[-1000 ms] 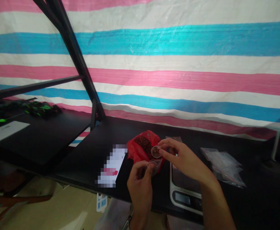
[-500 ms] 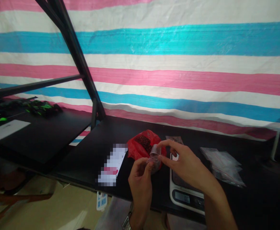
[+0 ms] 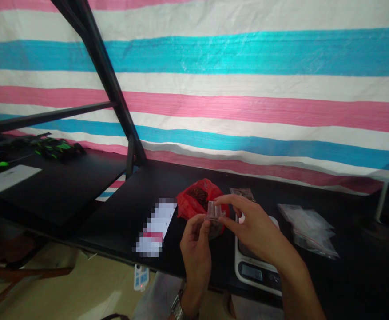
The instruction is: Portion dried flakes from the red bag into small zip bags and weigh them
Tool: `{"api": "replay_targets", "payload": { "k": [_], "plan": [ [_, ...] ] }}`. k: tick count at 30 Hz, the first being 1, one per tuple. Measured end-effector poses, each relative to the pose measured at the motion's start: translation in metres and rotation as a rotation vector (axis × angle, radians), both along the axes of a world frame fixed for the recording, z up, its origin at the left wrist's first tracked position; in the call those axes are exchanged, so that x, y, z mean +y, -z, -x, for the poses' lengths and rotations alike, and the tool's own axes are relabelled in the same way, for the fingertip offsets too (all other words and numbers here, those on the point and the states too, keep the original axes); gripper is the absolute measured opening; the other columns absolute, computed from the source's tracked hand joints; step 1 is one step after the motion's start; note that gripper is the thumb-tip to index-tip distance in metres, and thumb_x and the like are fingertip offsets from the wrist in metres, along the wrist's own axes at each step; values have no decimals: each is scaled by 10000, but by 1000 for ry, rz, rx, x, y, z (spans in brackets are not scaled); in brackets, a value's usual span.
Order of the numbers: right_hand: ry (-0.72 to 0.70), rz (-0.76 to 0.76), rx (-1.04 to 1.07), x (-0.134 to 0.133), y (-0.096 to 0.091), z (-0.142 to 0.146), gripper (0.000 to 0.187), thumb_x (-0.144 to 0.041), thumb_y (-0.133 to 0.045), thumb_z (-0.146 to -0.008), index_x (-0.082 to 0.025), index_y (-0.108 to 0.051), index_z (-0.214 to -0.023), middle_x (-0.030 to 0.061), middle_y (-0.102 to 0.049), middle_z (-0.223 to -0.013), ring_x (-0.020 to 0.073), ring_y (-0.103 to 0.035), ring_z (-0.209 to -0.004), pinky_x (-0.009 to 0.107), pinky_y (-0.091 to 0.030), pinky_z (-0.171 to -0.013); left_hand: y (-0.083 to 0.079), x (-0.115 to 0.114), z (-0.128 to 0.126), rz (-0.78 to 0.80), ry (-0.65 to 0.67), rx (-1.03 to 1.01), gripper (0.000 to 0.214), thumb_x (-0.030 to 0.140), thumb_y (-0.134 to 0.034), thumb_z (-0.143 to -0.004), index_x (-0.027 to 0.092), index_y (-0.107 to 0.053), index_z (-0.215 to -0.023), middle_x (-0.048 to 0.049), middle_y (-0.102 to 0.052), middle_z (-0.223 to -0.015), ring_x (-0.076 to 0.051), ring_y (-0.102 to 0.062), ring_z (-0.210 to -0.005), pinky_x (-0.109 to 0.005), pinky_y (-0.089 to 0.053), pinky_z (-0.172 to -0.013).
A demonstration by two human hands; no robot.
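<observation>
Head view, right hand [image 3: 255,229] cup [image 3: 214,210], left hand [image 3: 196,246] bag [image 3: 216,229], card [image 3: 155,226] blurred

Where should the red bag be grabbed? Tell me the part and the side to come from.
Probably pinch the crumpled rim of the red bag on its left, coming from the left. Its mouth gapes upward over the dark contents, and its right side sits behind the right hand holding the clear cup and the left hand pinching a clear pouch.

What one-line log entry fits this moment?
left hand: holds small bag | right hand: upturned cup over it | behind: red bag | nearby: scale
</observation>
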State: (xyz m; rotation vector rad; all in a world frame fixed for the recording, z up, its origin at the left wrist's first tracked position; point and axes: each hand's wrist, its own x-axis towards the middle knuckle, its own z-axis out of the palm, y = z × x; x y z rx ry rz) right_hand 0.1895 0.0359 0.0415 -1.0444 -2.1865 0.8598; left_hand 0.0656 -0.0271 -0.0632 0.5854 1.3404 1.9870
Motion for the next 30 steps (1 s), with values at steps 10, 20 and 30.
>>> {"api": "replay_targets", "payload": {
  "k": [10, 20, 30],
  "plan": [
    [68, -38, 19, 3, -6, 0, 298, -231, -713, -878, -300, -785, -1159, -5, -752, -967, 177, -608, -775, 292, -480, -750, 1, 0, 2, -19, -5, 45, 391, 555, -818, -842, 191, -769, -974, -75, -816, -987, -225, -786, -894, -338, -664, -788],
    [197, 35, -120, 21, 31, 30, 225, -301, -658, -982, -237, -764, -1170, 75, -797, -1191, 255, -732, -1077, 352, -505, -939, 2, -11, 20, 64, -102, 163, 452, 632, -766, -865, 197, -765, -989, -69, -793, -985, -224, -760, -884, -328, -644, -782],
    [28, 205, 100, -3, 3, 4, 254, -398, -666, -947, -249, -785, -1114, 33, -798, -992, 203, -700, -842, 307, -535, -753, -11, -9, 12, 10, -211, 174, 429, 628, -763, -872, 202, -753, -920, -31, -774, -854, -182, -735, -742, -270, -614, -654]
  ]
}}
